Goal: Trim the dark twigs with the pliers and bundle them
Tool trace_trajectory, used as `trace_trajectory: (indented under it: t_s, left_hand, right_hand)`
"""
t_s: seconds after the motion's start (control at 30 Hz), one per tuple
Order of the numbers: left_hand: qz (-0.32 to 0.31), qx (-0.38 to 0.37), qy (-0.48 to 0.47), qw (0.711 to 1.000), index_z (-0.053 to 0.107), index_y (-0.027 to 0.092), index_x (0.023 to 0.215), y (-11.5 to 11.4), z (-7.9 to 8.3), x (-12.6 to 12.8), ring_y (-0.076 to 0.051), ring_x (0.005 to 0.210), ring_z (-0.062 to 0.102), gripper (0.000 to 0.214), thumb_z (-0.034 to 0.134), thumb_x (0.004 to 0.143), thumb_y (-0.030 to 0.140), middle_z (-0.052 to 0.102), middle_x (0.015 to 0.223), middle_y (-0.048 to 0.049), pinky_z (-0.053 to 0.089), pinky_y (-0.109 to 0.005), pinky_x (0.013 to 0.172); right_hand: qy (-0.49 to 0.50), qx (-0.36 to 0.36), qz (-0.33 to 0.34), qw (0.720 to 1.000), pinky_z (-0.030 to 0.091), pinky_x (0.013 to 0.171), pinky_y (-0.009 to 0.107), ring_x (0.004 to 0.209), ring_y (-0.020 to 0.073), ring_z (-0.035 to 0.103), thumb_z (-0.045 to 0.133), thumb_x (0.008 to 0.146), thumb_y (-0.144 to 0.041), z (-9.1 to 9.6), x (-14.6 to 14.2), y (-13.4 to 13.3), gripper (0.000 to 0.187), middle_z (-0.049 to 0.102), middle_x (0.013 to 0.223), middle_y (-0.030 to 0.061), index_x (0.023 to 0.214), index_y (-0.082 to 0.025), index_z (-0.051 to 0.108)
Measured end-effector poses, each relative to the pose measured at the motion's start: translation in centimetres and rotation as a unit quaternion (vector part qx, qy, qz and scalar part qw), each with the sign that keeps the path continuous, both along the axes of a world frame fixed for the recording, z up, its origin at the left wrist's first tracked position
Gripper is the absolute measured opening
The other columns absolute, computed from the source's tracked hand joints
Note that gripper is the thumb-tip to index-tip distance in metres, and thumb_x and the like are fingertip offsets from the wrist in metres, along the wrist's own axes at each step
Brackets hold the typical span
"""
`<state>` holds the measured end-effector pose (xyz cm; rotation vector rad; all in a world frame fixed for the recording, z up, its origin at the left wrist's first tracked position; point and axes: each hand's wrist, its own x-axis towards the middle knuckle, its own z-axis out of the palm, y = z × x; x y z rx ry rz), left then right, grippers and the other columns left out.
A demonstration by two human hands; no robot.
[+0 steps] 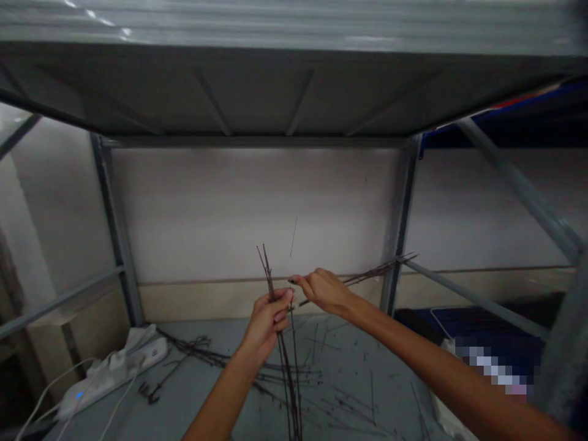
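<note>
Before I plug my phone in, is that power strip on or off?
It looks on: a blue light glows near one end of the white power strip.

No text, label, brand, number or sign could be read. Closest candidates: the long white plastic power strip [68, 405] at lower left showed a lit blue spot [79, 395] and small dark marks at its far end, too small to make out as lettering; the coarse pixelated patch [498, 370] in pale blue, white and mauve at lower right covered whatever was under it, so nothing legible there either.
</note>
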<state>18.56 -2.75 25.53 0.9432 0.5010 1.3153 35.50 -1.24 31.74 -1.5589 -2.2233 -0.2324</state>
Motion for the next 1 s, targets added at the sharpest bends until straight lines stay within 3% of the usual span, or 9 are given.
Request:
trace_trajectory:
  t_s: [0.17,0.27,0.33,0.43,0.53,0.67,0.8,0.9,1.0]
  left_hand:
    - [-0.013,-0.017,-0.035,0.999,0.073,0.009,0.087,1.0,-0.4,-2.5,0.003,0.044,0.03,0.034,0.092,0.062,0.02,0.064,0.083,-0.0032,0.015,-0.01,0.034]
    - [-0.021,-0.017,-0.074,0.997,0.073,0.008,0.089,1.7,0.1,-4.6,0.003,0.045,0.031,0.028,0.088,0.066,0.013,0.064,0.082,-0.0022,0.017,-0.009,0.033]
    - [-0.031,-0.018,-0.094,0.995,0.073,0.007,0.091,2.1,0.7,-5.4,0.002,0.046,0.034,0.024,0.084,0.07,0.01,0.064,0.081,-0.0028,0.021,-0.008,0.033]
    - [-0.051,-0.019,-0.106,0.993,0.073,0.006,0.092,2.7,2.2,-5.3,-0.001,0.051,0.043,0.017,0.077,0.076,0.008,0.066,0.082,-0.0054,0.03,-0.009,0.038]
    - [-0.065,-0.016,-0.099,0.993,0.074,0.009,0.095,2.7,3.5,-3.7,-0.004,0.059,0.054,0.015,0.075,0.081,0.01,0.07,0.088,-0.0077,0.041,-0.012,0.047]
    - [0.01,0.065,-0.017,0.998,0.071,0.016,0.116,0.0,3.0,-1.5,-0.019,0.105,0.066,0.035,0.077,0.085,0.031,0.071,0.119,-0.0135,0.052,-0.025,0.083]
    - [0.001,0.111,0.162,0.981,0.062,0.025,0.137,-6.9,-2.2,-2.2,-0.029,0.129,0.056,0.061,0.081,0.079,0.037,0.06,0.142,-0.0147,0.046,-0.04,0.103]
    - [-0.033,0.077,0.348,0.934,0.07,0.033,0.128,-12.8,-8.0,-5.0,-0.03,0.109,0.067,0.057,0.085,0.074,0.031,0.073,0.124,-0.01,0.049,-0.041,0.099]
    - [-0.001,0.048,0.45,0.892,0.083,0.038,0.092,-17.3,-12.7,-9.0,-0.026,0.066,0.068,0.017,0.079,0.076,0.04,0.076,0.069,-0.002,0.058,-0.035,0.068]
  right_hand:
    - [0.123,-0.061,-0.045,0.989,0.05,0.069,0.033,0.076,0.0262,0.072,0.024,0.092,-0.079,-2.1,2.9,0.0,0.086,0.076,0.081,0.0181,0.087,-0.011,0.077]
    - [0.213,-0.107,-0.038,0.97,0.051,0.057,0.032,0.062,0.0214,0.069,0.021,0.093,-0.078,-7.1,3.3,-3.8,0.086,0.075,0.085,0.0167,0.096,-0.01,0.074]
    - [0.441,-0.173,0.013,0.88,0.051,0.053,0.032,0.054,0.0195,0.065,0.04,0.089,-0.077,-12.3,1.6,-7.9,0.074,0.075,0.083,0.0137,0.101,-0.011,0.071]
    - [0.586,-0.284,0.077,0.755,0.051,0.045,0.032,0.047,0.0153,0.062,0.074,0.071,-0.067,-20.7,-3.5,-14.2,0.066,0.073,0.11,0.0133,0.115,-0.019,0.066]
    - [0.637,-0.323,0.042,0.698,0.05,0.044,0.029,0.046,0.0156,0.061,0.082,0.063,-0.065,-25.7,-8.9,-18.2,0.06,0.075,0.09,0.0084,0.101,-0.02,0.071]
    - [0.694,-0.315,0.036,0.647,0.047,0.041,0.028,0.04,0.0151,0.058,0.074,0.073,-0.067,-25.1,-11.1,-18.6,0.051,0.073,0.072,0.0065,0.086,-0.018,0.069]
    - [0.736,-0.254,0.026,0.627,0.05,0.045,0.029,0.042,0.0169,0.058,0.076,0.076,-0.059,-21.5,-8.6,-17.9,0.045,0.066,0.054,0.0024,0.085,-0.015,0.071]
    - [0.767,-0.197,-0.006,0.61,0.053,0.052,0.031,0.05,0.0187,0.061,0.082,0.073,-0.051,-19.4,-6.8,-18.4,0.037,0.064,0.055,0.0013,0.081,-0.016,0.071]
    - [0.807,-0.184,-0.002,0.561,0.056,0.053,0.034,0.049,0.0158,0.057,0.083,0.074,-0.046,-18.5,-5.5,-19.5,0.034,0.072,0.075,0.0052,0.086,-0.017,0.072]
